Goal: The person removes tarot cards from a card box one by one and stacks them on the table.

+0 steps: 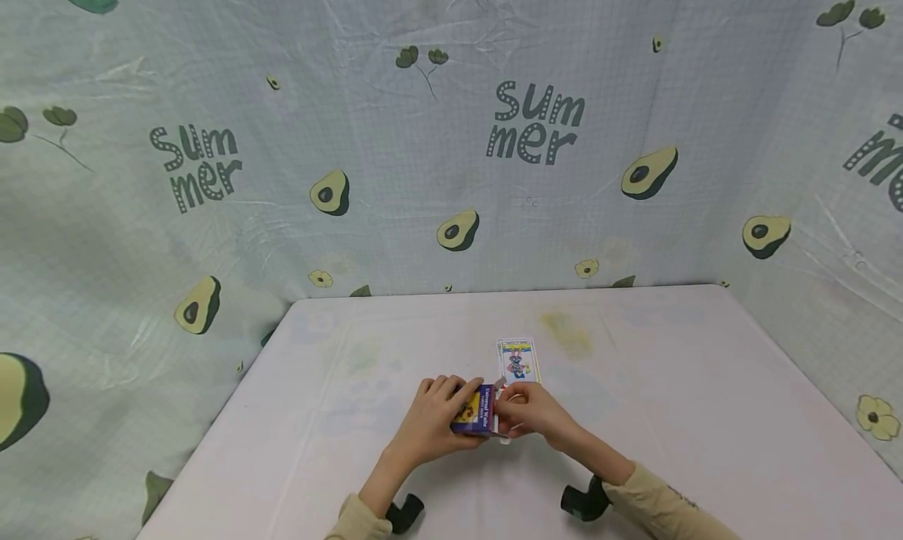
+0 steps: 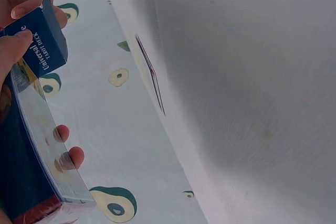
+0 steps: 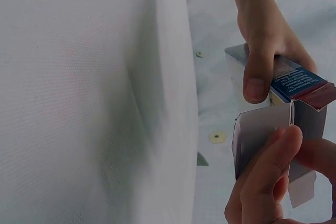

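Observation:
My left hand [image 1: 432, 421] grips a tarot card box [image 1: 467, 411], blue and purple with a yellow picture and white lettering. Clear plastic [image 2: 55, 156] runs along the box's side, and left fingertips show through and beyond it. At the box's open end, my right hand [image 1: 534, 414] pinches a flap [image 3: 262, 127] between thumb and fingers; its inner side is plain pale card. The flaps hide the inside of the box. Just behind the hands, cards [image 1: 518, 360] lie on the table, the top one showing a coloured figure in a white border.
A white cloth covers the table [image 1: 339, 446]. Behind it hangs a pale curtain [image 1: 395, 132] printed with avocados, flowers and lettering. Dark wrist devices [image 1: 587, 501] sit below both forearms, close over the tabletop.

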`<move>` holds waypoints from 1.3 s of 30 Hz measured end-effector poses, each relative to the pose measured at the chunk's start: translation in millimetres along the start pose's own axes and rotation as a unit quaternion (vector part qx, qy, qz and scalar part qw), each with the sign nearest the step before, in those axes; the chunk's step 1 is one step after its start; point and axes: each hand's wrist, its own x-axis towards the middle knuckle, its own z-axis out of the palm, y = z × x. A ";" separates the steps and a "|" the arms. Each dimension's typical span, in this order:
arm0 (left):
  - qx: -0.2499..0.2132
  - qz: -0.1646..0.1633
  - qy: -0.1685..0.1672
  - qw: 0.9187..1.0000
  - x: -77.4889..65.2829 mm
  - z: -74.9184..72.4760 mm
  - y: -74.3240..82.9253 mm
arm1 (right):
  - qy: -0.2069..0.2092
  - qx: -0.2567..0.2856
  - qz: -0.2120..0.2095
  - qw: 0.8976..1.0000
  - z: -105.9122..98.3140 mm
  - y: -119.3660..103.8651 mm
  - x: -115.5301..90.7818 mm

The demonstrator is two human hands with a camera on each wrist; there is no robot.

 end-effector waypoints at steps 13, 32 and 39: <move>-0.007 -0.002 0.001 1.000 0.3 0.9 1.1 | -0.006 0.022 -0.003 1.000 3.0 -1.6 -1.3; 0.016 -0.007 -0.016 1.000 -2.5 0.6 -1.7 | -0.023 0.028 0.028 0.999 -7.3 3.8 -0.9; 0.023 0.009 -0.002 1.000 -4.0 6.0 -2.5 | -0.005 0.009 0.038 0.999 -10.8 6.0 -3.4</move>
